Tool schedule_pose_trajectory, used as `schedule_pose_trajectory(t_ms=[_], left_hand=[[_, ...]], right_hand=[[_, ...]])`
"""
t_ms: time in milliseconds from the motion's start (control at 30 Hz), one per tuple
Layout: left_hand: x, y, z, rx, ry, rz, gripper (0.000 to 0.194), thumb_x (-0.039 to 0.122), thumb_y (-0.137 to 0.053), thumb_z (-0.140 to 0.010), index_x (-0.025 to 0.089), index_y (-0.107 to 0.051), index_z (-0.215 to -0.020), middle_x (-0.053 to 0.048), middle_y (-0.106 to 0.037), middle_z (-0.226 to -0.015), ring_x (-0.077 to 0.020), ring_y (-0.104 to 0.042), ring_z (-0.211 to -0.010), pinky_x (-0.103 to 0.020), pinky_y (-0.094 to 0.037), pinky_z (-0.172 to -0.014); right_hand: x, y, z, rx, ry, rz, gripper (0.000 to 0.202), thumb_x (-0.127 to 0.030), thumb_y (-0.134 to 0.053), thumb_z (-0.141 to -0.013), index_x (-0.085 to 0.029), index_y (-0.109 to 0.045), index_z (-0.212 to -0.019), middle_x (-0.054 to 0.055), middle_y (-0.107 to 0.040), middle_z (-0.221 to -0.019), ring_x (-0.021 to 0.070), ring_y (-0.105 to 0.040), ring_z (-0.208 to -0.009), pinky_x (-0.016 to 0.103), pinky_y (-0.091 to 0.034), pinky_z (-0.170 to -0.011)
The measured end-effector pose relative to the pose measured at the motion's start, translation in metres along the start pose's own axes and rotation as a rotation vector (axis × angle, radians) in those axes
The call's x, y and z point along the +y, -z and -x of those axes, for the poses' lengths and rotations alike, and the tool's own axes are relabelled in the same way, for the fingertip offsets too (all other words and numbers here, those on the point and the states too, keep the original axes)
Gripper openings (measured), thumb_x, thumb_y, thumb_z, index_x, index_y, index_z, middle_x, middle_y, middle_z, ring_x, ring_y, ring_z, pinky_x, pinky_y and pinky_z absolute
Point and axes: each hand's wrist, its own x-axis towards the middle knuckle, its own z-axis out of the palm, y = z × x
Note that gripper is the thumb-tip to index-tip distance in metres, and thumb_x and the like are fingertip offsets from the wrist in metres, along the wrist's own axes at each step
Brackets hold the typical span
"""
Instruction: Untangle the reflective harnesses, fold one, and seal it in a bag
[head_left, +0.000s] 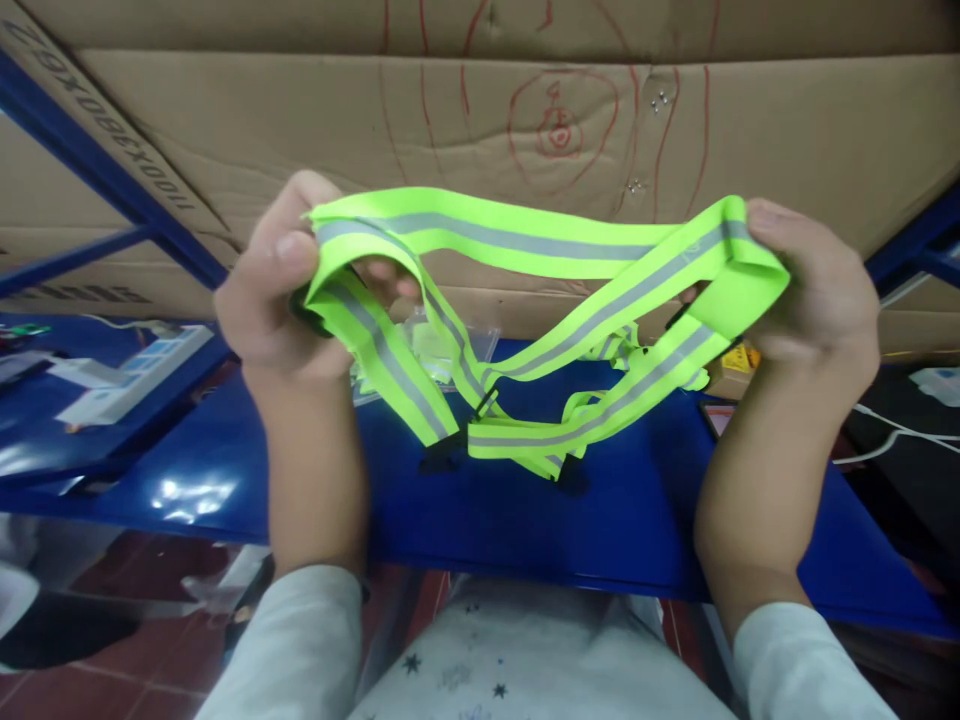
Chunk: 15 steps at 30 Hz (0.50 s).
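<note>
A neon-yellow reflective strap harness (525, 240) with grey reflective stripes is stretched in the air between both hands. My left hand (274, 285) grips its left fold, thumb on top. My right hand (814, 290) pinches the right fold. Loops of the harness hang down in the middle, and black buckles (442, 455) dangle just above the blue table (525, 520). More neon straps (622, 350) lie on the table behind the hanging loops, partly hidden.
Brown cardboard (480, 130) with red scribbles stands behind the table. A white power strip (142, 365) lies at the left on a blue shelf. A small yellow box (739, 365) and white cables (892, 435) sit at the right. Clear plastic bags (450, 340) lie behind the straps.
</note>
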Motion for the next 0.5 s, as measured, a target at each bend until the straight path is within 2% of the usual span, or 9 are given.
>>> schedule_pose_trajectory(t_ms=[67, 133, 267, 400, 500], left_hand=[[-0.001, 0.001, -0.002, -0.007, 0.057, -0.035, 0.028, 0.037, -0.075, -0.078, 0.022, -0.052, -0.078, 0.004, -0.055, -0.062, -0.0139, -0.060, -0.055, -0.025, -0.049, -0.047], [-0.002, 0.003, -0.003, -0.036, 0.107, -0.043, 0.023, 0.032, -0.074, -0.080, 0.021, -0.054, -0.079, 0.005, -0.057, -0.061, -0.0119, -0.058, -0.051, -0.025, -0.048, -0.048], [-0.013, 0.010, -0.007, -0.051, 0.216, -0.133, 0.017, 0.026, -0.070, -0.086, 0.019, -0.054, -0.086, 0.004, -0.062, -0.065, -0.0124, -0.060, -0.051, -0.026, -0.045, -0.051], [-0.041, 0.023, -0.016, -0.021, 0.398, -0.318, 0.019, 0.025, -0.073, -0.088, 0.020, -0.055, -0.090, 0.005, -0.061, -0.065, -0.0128, -0.061, -0.055, -0.025, -0.044, -0.055], [-0.076, 0.031, -0.022, 0.009, 0.472, -0.505, 0.019, 0.026, -0.074, -0.088, 0.020, -0.056, -0.091, 0.005, -0.059, -0.065, -0.0124, -0.059, -0.058, -0.024, -0.039, -0.055]], right_hand=[[0.006, 0.000, -0.003, 0.051, 0.007, 0.069, 0.031, -0.041, -0.085, -0.073, -0.022, -0.060, -0.070, -0.002, -0.046, -0.065, 0.0130, -0.040, -0.056, 0.030, -0.032, -0.052], [0.010, -0.001, -0.005, 0.064, 0.029, 0.132, 0.027, -0.036, -0.083, -0.076, -0.021, -0.060, -0.071, -0.002, -0.046, -0.066, 0.0111, -0.039, -0.057, 0.027, -0.028, -0.053], [0.012, -0.005, -0.005, 0.061, 0.046, 0.196, 0.018, -0.029, -0.075, -0.084, -0.020, -0.063, -0.075, -0.001, -0.054, -0.071, 0.0107, -0.046, -0.063, 0.026, -0.033, -0.057], [0.019, -0.005, -0.010, 0.064, 0.034, 0.304, 0.018, -0.025, -0.072, -0.091, -0.019, -0.062, -0.077, -0.001, -0.056, -0.072, 0.0111, -0.046, -0.063, 0.028, -0.035, -0.060], [0.033, -0.003, -0.021, 0.071, -0.002, 0.415, 0.022, -0.027, -0.072, -0.093, -0.020, -0.060, -0.075, 0.000, -0.057, -0.075, 0.0120, -0.047, -0.066, 0.028, -0.036, -0.063]])
